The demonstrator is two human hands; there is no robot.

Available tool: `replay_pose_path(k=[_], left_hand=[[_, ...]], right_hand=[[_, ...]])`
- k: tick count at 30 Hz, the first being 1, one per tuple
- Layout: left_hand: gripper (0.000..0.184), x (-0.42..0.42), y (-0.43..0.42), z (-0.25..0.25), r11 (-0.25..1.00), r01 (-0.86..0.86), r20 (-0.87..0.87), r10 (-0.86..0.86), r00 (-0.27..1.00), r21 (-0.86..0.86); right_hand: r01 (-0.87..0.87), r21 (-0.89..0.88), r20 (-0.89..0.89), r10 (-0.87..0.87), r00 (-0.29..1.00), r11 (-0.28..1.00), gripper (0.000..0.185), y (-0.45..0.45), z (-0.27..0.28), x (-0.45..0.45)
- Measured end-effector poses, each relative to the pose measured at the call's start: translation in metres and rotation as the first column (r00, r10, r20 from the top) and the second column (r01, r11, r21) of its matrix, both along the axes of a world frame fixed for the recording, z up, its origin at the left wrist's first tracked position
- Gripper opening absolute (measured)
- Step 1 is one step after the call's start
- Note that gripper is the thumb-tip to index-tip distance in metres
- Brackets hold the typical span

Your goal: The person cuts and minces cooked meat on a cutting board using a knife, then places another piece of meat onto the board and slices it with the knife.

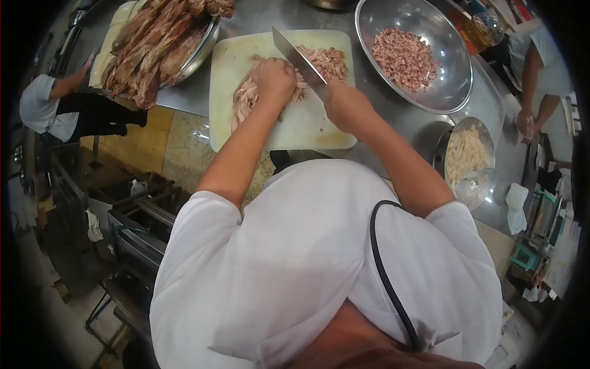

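Note:
My right hand [347, 107] is wrapped round the handle of a large kitchen knife [299, 61], its blade slanting up and to the left over the cutting board [332, 132]. My left hand [274, 79] presses with curled fingers on sliced meat [244, 100], just left of the blade. To the right of the blade, chopped meat [329, 61] lies in a loose heap on the white board. The tips of my left fingers are hidden from this angle, and the knife's handle is mostly covered by my right hand.
A steel bowl [452, 92] with diced meat stands at the right. Below it sits a smaller bowl [439, 147] of pale shredded food. Large cooked meat pieces [160, 46] pile up at the left. Other people [46, 104] stand at both sides.

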State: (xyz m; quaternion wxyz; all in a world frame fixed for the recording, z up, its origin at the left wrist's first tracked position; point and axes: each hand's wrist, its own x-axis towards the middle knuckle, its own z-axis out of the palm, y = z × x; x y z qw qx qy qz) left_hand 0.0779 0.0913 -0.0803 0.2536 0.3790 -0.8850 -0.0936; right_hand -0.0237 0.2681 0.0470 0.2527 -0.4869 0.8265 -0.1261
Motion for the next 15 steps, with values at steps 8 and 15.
replay_pose_path(k=[8, 15], left_hand=[[0.022, -0.003, 0.004, 0.004, 1.000, -0.015, 0.040, 0.015, 0.999, 0.012], [0.021, 0.001, -0.004, 0.001, 0.995, -0.006, 0.060, 0.000, 0.998, 0.101]], right_hand=[[-0.046, 0.182, 0.007, 0.045, 0.999, 0.982, 0.020, 0.012, 0.032, 0.011], [0.016, -0.040, 0.032, -0.014, 0.999, 0.999, 0.023, -0.035, -0.024, 0.002]])
